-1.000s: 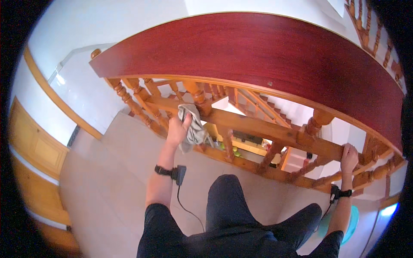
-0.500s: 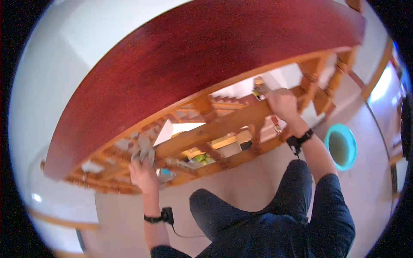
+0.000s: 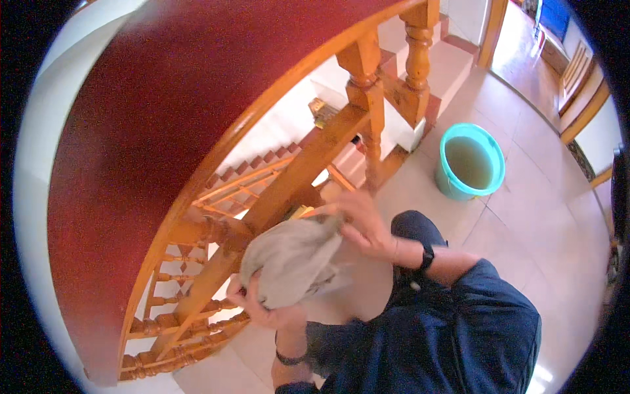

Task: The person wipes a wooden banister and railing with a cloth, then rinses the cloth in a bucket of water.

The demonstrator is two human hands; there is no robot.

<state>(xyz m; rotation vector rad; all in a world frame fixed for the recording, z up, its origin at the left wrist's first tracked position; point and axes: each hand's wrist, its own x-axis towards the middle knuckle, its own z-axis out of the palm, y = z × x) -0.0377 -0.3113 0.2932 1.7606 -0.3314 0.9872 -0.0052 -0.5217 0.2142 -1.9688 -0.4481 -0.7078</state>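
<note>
Between my two hands, just in front of the wooden balustrade, hangs a pale grey cloth (image 3: 292, 259), bunched and partly blurred. My left hand (image 3: 270, 312) is closed on its near edge, the thumb lying over the fabric and the fingers curled beneath. My right hand (image 3: 361, 223) pinches the far corner; blur hides exactly how its fingers sit. The cloth overlaps the lower wooden rail (image 3: 298, 169) from where I look, though I cannot tell whether they touch. Above and to the left sweeps a broad dark-red board (image 3: 144, 164), with turned balusters (image 3: 418, 62) under its edge. Through the gaps I see a flight of stairs (image 3: 259, 167) below. Off to my right, well apart from my hands, a turquoise bucket (image 3: 451, 185) stands upright on the tiled floor (image 3: 538, 203), with murky brownish water (image 3: 468, 163) inside. A black band (image 3: 427, 257) circles my right wrist.
</note>
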